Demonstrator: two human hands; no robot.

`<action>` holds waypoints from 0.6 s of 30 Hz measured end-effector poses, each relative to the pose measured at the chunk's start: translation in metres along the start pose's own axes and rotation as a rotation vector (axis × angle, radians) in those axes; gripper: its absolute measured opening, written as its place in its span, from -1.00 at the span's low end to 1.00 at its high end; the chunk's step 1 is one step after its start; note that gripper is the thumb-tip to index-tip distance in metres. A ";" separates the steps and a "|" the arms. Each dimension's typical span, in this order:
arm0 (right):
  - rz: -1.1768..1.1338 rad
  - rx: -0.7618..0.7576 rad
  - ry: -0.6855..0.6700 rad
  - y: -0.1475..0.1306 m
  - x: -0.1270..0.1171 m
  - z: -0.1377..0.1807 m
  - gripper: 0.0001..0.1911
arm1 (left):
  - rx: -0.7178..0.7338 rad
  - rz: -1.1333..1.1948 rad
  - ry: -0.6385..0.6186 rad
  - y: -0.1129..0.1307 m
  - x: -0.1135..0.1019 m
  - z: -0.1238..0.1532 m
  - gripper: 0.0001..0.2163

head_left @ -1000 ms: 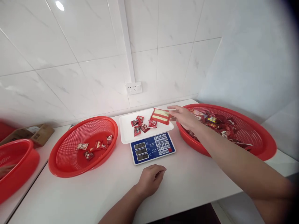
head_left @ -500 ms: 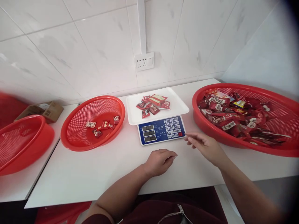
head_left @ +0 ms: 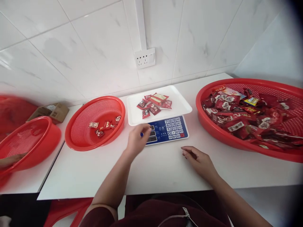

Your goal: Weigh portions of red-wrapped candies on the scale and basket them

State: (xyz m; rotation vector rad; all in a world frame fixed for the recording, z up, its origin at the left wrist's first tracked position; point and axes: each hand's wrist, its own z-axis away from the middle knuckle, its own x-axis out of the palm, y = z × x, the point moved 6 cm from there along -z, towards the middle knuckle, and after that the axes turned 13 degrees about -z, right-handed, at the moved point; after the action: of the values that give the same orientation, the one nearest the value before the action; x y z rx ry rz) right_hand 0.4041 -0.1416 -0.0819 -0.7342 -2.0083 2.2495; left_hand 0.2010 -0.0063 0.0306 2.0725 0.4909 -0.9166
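My left hand hovers at the left side of a blue and white electronic scale, covering part of its displays. Its fingers are curled together and nothing shows in them. Just in front of the scale, my right hand is low over the white table, fingers loosely closed with no object visible. On the scale's white tray lie several small red snack packets and a larger red and cream packet.
A red basket with a few packets stands left of the scale. At the right is a larger red basket heaped with packets. Another person's hand reaches into a far-left red basket, beside a cardboard box.
My left hand has moved left and up to the scale's displays. My right hand has drawn back from the keypad toward the table's front. Another person's hand has appeared at the far left.
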 end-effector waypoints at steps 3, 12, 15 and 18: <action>0.008 -0.020 -0.018 -0.002 -0.001 0.000 -0.72 | -0.089 -0.123 0.004 -0.014 -0.015 -0.032 -0.82; -0.004 -0.070 -0.061 -0.006 -0.002 0.002 -0.76 | -0.045 -0.397 -0.214 -0.016 0.014 -0.078 -0.63; -0.004 -0.066 -0.075 -0.006 -0.002 0.003 -0.75 | -0.042 -0.395 -0.209 -0.014 0.016 -0.083 -0.64; 0.000 -0.065 -0.082 -0.006 -0.002 0.002 -0.75 | -0.082 -0.370 -0.175 -0.013 0.009 -0.085 -0.64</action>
State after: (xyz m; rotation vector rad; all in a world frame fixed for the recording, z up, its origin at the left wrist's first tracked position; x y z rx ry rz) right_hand 0.4031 -0.1432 -0.0754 -0.6572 -2.1266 2.2599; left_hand 0.2362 0.0692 0.0532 1.8382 0.8195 -1.2569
